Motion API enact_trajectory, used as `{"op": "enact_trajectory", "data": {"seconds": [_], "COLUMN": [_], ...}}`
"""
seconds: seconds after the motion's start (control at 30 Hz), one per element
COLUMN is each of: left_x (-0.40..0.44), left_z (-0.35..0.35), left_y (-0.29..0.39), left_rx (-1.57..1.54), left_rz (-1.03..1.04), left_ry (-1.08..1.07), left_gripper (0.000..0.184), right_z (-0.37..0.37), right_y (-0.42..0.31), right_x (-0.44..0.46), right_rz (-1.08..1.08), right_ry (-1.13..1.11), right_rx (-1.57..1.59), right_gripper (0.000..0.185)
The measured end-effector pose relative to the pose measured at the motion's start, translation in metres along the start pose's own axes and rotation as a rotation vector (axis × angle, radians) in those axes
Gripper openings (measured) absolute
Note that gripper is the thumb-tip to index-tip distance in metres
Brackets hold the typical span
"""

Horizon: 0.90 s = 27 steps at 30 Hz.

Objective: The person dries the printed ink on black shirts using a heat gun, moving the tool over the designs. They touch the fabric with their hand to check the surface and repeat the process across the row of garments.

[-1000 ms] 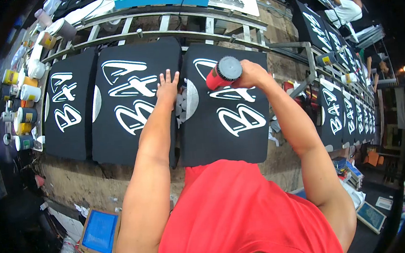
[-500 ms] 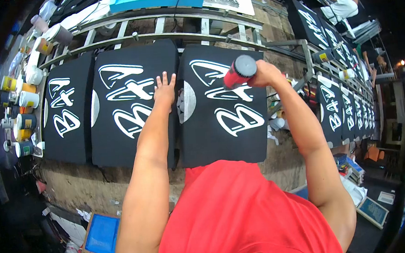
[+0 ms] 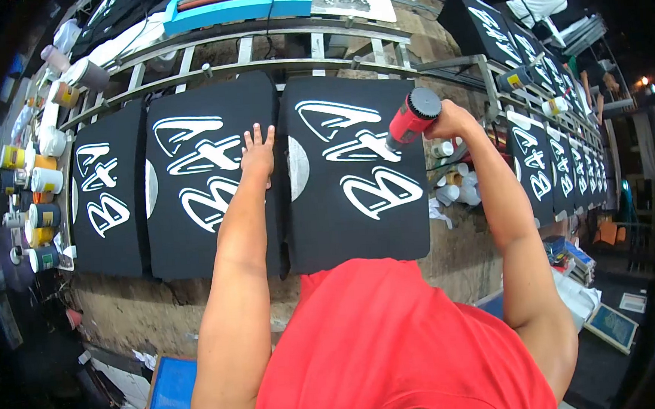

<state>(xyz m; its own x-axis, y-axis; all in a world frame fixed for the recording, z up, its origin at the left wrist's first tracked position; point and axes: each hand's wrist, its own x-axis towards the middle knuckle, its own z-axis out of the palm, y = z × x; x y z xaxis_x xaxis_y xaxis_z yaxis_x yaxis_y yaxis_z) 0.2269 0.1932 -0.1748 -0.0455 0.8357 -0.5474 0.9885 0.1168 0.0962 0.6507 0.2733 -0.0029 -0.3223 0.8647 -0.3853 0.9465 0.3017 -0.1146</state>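
My right hand (image 3: 451,120) grips a red heat gun (image 3: 412,115) with a dark round back end. It is held above the right-hand black shirt (image 3: 329,234), its nozzle angled down over the white lettering. My left hand (image 3: 259,158) has its fingers spread and lies at the right edge of the middle black shirt (image 3: 173,248), beside its lettering. A third black shirt (image 3: 94,252) with the same white print lies at the left. Each shirt is spread on a board, with a pale half-round patch at its left edge.
Ink tubs (image 3: 46,180) line the left side. A metal rail frame (image 3: 243,52) runs behind the boards, with a blue machine (image 3: 237,13) beyond. More printed shirts (image 3: 535,173) stand at right, and a person in white (image 3: 536,0) works at the far right. A blue-meshed screen (image 3: 172,390) lies lower left.
The heat gun has shifted right and tilted, so its nozzle now shows. My left hand stays spread on the middle shirt. The whole view has shifted slightly.
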Motion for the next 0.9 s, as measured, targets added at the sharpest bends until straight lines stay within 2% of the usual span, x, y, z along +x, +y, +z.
{"op": "enact_trajectory", "data": {"seconds": [0.03,0.17,0.23,0.33,0.37,0.4,0.47,0.5,0.6,0.63,0.73,0.8,0.9], "left_x": [0.001,0.0,-0.001,-0.001,-0.002,-0.002,0.002,0.002,-0.001,-0.001,-0.002,-0.002,-0.003], "left_z": [0.0,0.0,-0.001,0.0,0.0,-0.001,0.003,0.003,0.0,-0.001,-0.003,-0.002,-0.002], "left_y": [0.0,0.0,0.0,0.0,0.0,0.0,-0.001,-0.001,0.0,0.0,0.001,0.001,0.001], "left_rx": [0.001,-0.003,0.003,-0.007,-0.005,-0.002,0.003,0.009,0.005,0.007,0.001,0.01,-0.002], "left_rz": [0.004,0.0,0.002,-0.006,-0.001,0.004,0.003,-0.001,-0.003,-0.004,-0.005,-0.006,-0.004], "left_ry": [0.003,0.002,0.003,0.002,0.005,0.007,0.01,0.015,0.002,0.003,-0.012,-0.007,-0.002], "left_gripper": [0.158,0.158,0.158,0.158,0.158,0.158,0.158,0.158,0.158,0.158,0.158,0.159,0.158], "right_z": [0.001,0.005,0.011,0.024,0.03,0.03,0.026,0.032,0.039,0.032,0.02,0.02,0.018], "right_y": [0.002,0.029,0.052,0.069,0.076,0.073,0.063,0.061,0.052,0.044,0.019,0.011,0.005], "right_x": [-0.001,-0.008,-0.006,-0.021,-0.024,-0.031,-0.046,-0.043,-0.048,-0.047,-0.046,-0.04,-0.023], "right_rz": [0.084,0.134,0.12,0.092,0.007,0.008,-0.039,-0.108,-0.039,-0.011,-0.078,-0.036,-0.147], "right_ry": [0.017,0.07,-0.013,0.02,0.007,0.005,-0.103,-0.039,0.034,-0.076,-0.041,-0.003,-0.021], "right_rx": [-0.027,0.023,0.081,0.024,0.017,0.018,0.211,0.102,0.087,0.164,0.181,0.152,0.107], "right_gripper": [0.041,0.039,0.043,0.048,0.048,0.048,0.047,0.046,0.043,0.05,0.047,0.044,0.042]}}
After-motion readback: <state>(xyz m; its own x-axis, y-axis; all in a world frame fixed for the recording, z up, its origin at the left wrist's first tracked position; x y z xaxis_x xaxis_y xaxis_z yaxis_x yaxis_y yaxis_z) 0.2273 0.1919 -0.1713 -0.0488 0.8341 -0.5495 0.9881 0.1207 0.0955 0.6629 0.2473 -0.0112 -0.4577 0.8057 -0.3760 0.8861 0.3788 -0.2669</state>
